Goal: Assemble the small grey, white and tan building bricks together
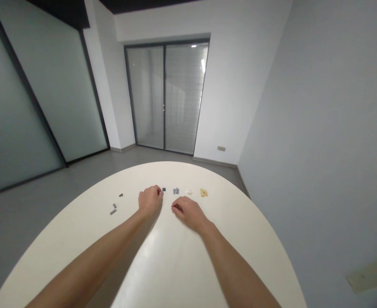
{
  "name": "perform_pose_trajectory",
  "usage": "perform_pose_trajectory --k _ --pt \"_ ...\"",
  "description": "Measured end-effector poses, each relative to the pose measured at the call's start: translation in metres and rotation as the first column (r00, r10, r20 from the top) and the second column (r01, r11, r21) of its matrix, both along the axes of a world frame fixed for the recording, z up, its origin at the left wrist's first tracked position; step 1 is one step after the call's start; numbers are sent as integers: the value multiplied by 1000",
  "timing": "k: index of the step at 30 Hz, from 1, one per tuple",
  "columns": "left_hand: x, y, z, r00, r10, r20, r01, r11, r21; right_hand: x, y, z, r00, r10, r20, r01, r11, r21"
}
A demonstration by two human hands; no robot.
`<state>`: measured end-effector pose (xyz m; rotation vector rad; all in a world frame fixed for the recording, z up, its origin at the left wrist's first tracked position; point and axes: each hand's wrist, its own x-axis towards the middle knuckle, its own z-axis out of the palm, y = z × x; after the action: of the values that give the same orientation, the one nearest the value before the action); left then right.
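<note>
Surface: round, pale cream, glossy, filling the lower half of the frame; both forearms reach across it toward the centre.

Left hand: just left of centre, curled down on the surface, fingertips pinched together at its right edge. Something very small seems to be held there, though it is too tiny to name. Closed to a narrow pinch.

Right hand: just right of centre, knuckles up, fingers curled in, tips on or near the surface at its left edge. Whether it grips anything cannot be told.

Small pieces, in a row just above the hands at centre frame:
- dark grey piece, just beside the left fingertips;
- grey piece, next to the right;
- white piece;
- tan piece, end of the row.

Loose grey bits: well apart, left of centre, with a darker one above them.

Handling, as a judgement: the pieces look hard, stiff and very light, likely to skid on the glossy top. Best taken by opposite side edges in a thumb-and-forefinger pinch.

Background: frosted glass door, upper centre.
</note>
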<state>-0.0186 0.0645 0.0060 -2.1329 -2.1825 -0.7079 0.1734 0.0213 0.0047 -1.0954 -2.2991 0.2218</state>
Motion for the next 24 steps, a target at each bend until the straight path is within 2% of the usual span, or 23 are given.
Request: perform_pose_trajectory --k 7,11,14,18,24 --pt "-25 -21 -4 989 -79 -123 86 994 59 0 0 1 1000 4 9 -4 1000 3" --pt "-54 -32 -12 977 34 -211 -11 994 109 0 0 1 1000 -3 12 3 1000 0" --pt "-72 -36 -22 957 138 -254 -122 990 77 0 1 0 1000 -9 10 9 1000 -8" --pt "-84 -36 -32 950 200 -239 -214 976 -33 1 1 0 1000 -6 3 7 1000 -14" --pt "-72 -24 -34 972 144 -183 -161 984 -80 2 0 0 1000 -11 1 11 1000 -19"
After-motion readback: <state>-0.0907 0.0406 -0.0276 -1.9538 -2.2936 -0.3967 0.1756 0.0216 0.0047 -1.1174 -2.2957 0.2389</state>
